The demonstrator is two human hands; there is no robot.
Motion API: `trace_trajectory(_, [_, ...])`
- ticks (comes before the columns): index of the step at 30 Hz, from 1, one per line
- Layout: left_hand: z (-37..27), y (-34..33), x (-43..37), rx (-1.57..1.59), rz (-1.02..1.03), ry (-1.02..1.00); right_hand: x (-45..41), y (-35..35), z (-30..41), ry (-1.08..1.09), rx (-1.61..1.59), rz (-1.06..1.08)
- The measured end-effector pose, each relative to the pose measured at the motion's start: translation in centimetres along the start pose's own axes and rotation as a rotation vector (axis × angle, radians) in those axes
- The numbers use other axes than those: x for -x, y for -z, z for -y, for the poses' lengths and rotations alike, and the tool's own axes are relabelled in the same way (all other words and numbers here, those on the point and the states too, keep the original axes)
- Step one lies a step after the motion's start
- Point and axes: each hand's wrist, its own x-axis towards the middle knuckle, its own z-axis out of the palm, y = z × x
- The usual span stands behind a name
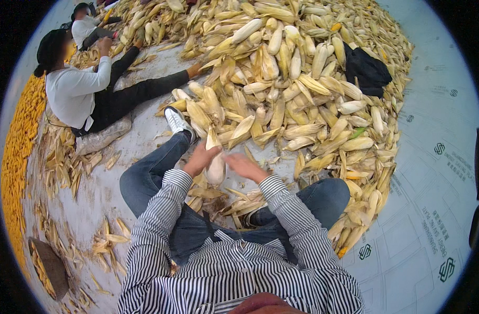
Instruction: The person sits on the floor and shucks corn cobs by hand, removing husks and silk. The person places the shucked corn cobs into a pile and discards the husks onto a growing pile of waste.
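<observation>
An ear of corn in its pale husk is held in my left hand, its tapered end pointing away from me and its thick end towards my lap. My right hand is just right of the ear, slightly blurred, fingers towards it; whether its fingertips touch the husk or pinch anything is unclear. Beyond both hands lies a big heap of unhusked corn ears. Loose husks lie on the floor between my bent legs, below the held ear.
Two people sit at the upper left beside the heap. Husked yellow corn is piled along the left edge. A basket holding corn lies at the lower left. Black cloth rests on the heap. A printed wall panel stands right.
</observation>
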Motion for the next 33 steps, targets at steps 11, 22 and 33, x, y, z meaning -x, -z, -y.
trace_trajectory(11, [-0.8, -5.3, 4.7, -0.422, 0.122, -0.158, 5.0, 3.6, 0.0, 0.102, -0.026, -0.162])
trace_trajectory(22, [-0.4, -6.2, 6.8, -0.813, -0.002, -0.325, 4.5, -0.8, 1.1, -0.114, -0.086, -0.413])
trace_trajectory(33, [0.5, -6.6, 6.9, -0.961, 0.022, -0.385, 3.1, -4.4, -3.9, -0.123, -0.278, -0.607])
